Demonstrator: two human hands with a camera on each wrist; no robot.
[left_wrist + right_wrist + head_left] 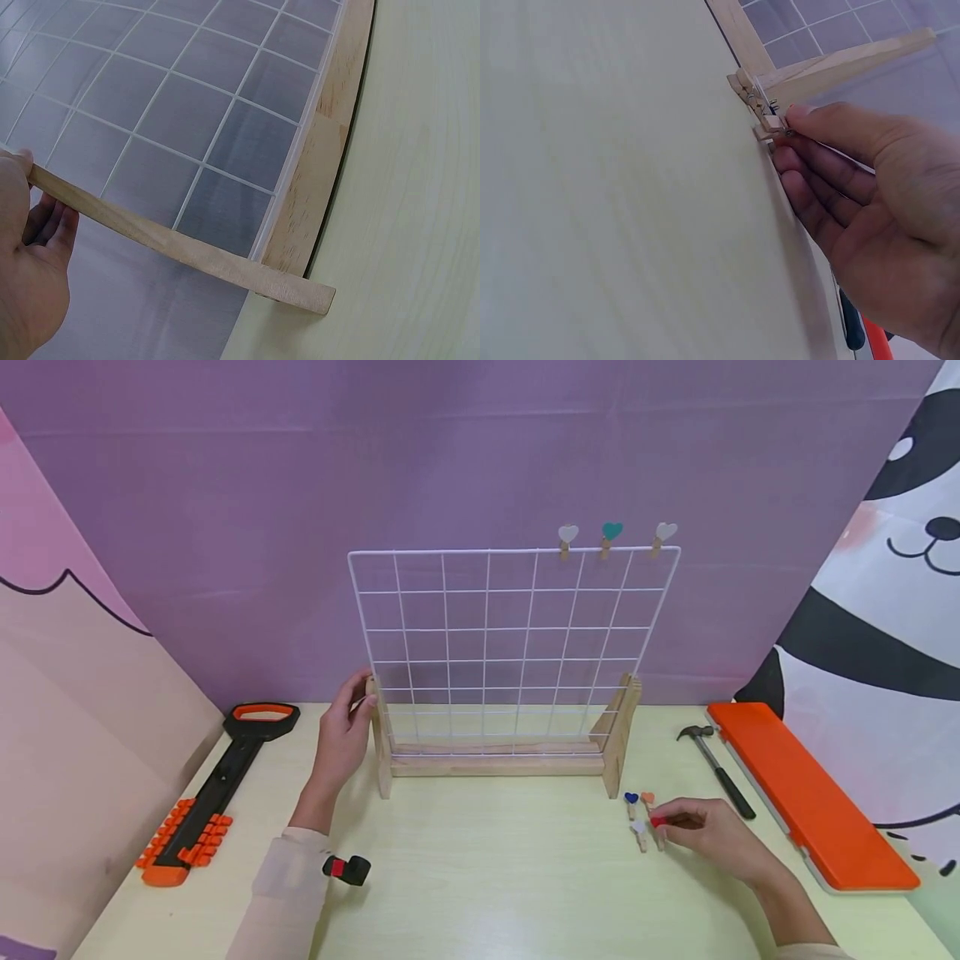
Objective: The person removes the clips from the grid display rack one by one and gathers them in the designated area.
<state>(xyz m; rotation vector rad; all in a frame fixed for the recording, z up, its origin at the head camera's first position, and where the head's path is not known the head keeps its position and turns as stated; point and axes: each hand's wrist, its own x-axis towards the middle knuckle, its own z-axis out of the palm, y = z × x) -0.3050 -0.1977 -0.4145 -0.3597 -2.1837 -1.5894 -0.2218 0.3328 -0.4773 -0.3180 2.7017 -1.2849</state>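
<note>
**Left hand gripped the wooden side piece!**

And what a grip: at the left edge, the left hand (34, 281) had thumb and fingers on opposite sides of the wooden side piece (180, 246), right at its end. Down it slanted, all the way to a blunt tip at lower right! Above it spread the white wire grid (236, 96), its edge right alongside the wooden base bar (307, 187), and beyond that, the pale table (420, 187)! Greyish purple backdrop (142, 300) showed through the squares.

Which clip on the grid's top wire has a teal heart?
The middle clip; the left clip and right clip flanking it are white-hearted instead.
</note>
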